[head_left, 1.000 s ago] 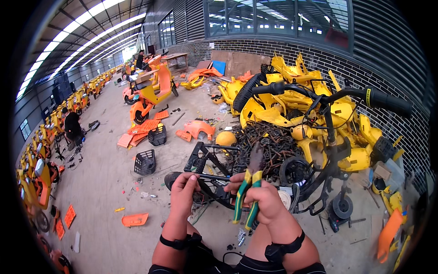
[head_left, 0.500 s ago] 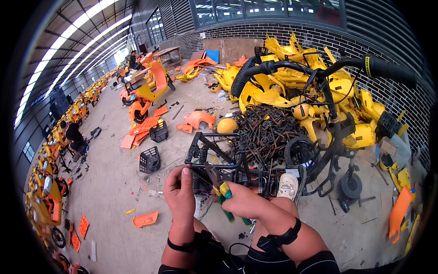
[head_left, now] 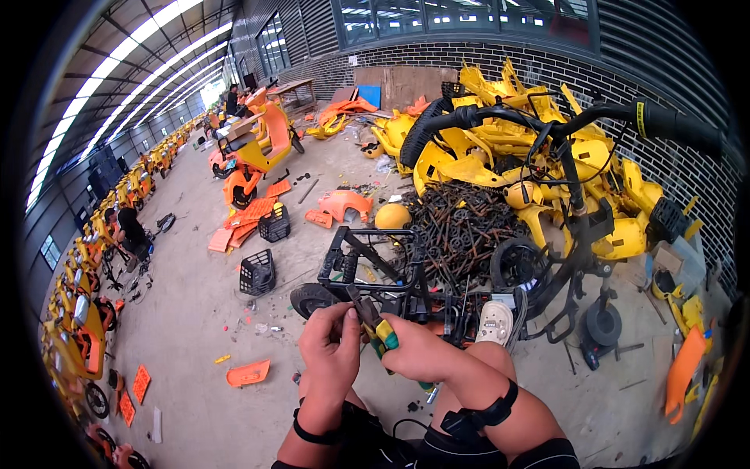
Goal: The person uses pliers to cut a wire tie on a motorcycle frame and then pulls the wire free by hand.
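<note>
The pliers point(head_left: 380, 332) have yellow and green handles and dark metal jaws. A black strap point(head_left: 478, 413) circles the right wrist, a black band point(head_left: 314, 432) the left. The bike frame point(head_left: 375, 270) is black, the shoe point(head_left: 494, 322) white. Yellow body panels point(head_left: 500, 148) are heaped by the dark grey brick wall point(head_left: 484, 66). Orange panels point(head_left: 248, 373) lie on the grey concrete floor point(head_left: 187, 328); the rusty brown bolts point(head_left: 457, 227) form a dark pile.

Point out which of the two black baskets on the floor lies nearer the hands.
The lower black basket, beside the stripped frame's front wheel; the other basket sits farther off.
</note>
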A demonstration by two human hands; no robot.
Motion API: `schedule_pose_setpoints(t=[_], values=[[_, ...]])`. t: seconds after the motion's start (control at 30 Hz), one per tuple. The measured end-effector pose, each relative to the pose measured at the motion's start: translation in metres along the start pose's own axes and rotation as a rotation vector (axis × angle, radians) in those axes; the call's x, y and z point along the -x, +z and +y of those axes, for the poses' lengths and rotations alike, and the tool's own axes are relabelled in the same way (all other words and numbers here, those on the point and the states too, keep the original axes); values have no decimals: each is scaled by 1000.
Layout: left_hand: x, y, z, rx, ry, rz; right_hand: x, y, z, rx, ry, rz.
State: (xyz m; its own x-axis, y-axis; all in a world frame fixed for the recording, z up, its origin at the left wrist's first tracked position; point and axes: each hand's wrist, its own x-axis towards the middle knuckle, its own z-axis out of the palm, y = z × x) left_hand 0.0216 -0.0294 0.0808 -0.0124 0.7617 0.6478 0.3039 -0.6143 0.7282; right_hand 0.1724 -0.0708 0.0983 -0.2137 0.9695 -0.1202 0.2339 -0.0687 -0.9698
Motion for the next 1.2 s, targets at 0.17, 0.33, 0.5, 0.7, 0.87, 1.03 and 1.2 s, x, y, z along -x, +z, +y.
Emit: schedule_pose_setpoints(t=[0.17,0.33,0.5,0.7,0.87,1.03,1.2], values=[[2,4,-1,-5,41,3,-1,2,5,67,-48,68],[1,3,6,-74,86,-3,-2,5,9,122,-65,115],[2,3,6,-75,53,8,-6,9,13,118,-79,119],[-1,-3,10,-152,78,-13,-8,14,10,167,-81,174],[-3,-5,8,-156,57,-23,-13,14,11,144,-94,164],[-4,-9,8,-151,66,-13,-16,18,11,110,-79,164],[-4,-11,10,-119,42,-37,-15,13,14,241,-78,189]])
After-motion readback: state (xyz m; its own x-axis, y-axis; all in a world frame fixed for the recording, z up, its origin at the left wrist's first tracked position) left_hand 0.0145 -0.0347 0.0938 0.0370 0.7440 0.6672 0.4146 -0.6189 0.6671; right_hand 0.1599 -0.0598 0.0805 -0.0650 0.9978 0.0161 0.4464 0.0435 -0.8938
